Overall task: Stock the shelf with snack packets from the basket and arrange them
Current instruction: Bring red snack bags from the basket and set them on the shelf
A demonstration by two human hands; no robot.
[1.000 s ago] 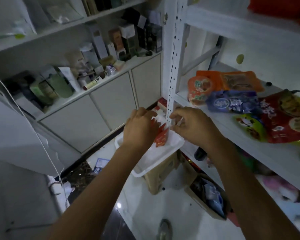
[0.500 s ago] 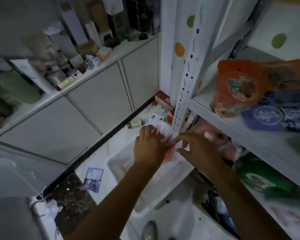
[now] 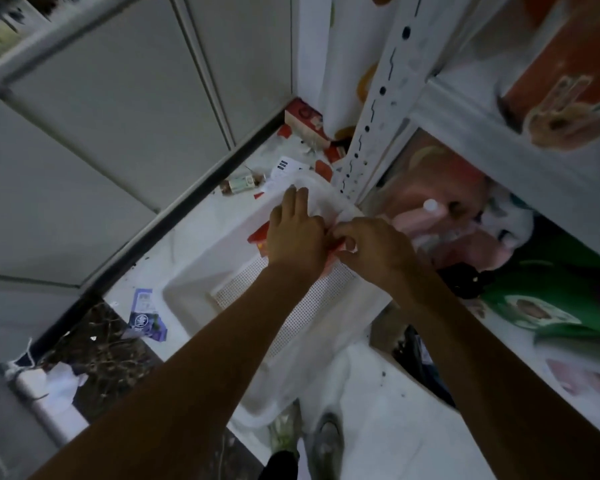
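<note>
Person leaning over a white basket (image 3: 191,285) beside the shelf (image 3: 482,140) upright, red snack packet (image 3: 258,234) inside the basket between both hands, right hand (image 3: 374,252) pinching it with curled fingers, left hand (image 3: 297,239) laid over it, its hold unclear in the dim light

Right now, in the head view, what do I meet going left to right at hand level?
Purple packet on the floor → left hand → right hand, pinching the red packet → pink bottle → green packet.
</note>
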